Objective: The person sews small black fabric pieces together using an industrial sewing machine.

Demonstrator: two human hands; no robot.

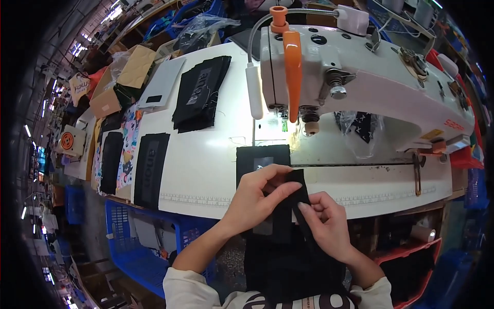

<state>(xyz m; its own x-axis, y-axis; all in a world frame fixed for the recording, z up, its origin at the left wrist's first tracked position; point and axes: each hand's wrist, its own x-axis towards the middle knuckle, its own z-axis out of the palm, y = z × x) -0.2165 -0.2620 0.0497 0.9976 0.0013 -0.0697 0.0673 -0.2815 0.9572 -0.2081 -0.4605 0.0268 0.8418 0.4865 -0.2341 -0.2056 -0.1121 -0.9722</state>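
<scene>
My left hand (262,195) pinches the upper part of a narrow folded black fabric strip (297,193) between thumb and fingers. Lower on the same strip, my right hand (325,221) grips its right edge. Beneath my left hand, a black fabric piece with a grey printed patch (244,157) lies at the table's front edge and hangs toward my lap. Both hands are just in front of the white sewing machine (319,56), whose lit needle area is beyond them.
Stacked black printed pieces (200,92) lie left of the machine, with more black pieces (151,170) nearer the front. A plastic-wrapped item (360,129) rests under the machine arm. Blue (121,232) and red (435,252) crates stand below the table (206,190).
</scene>
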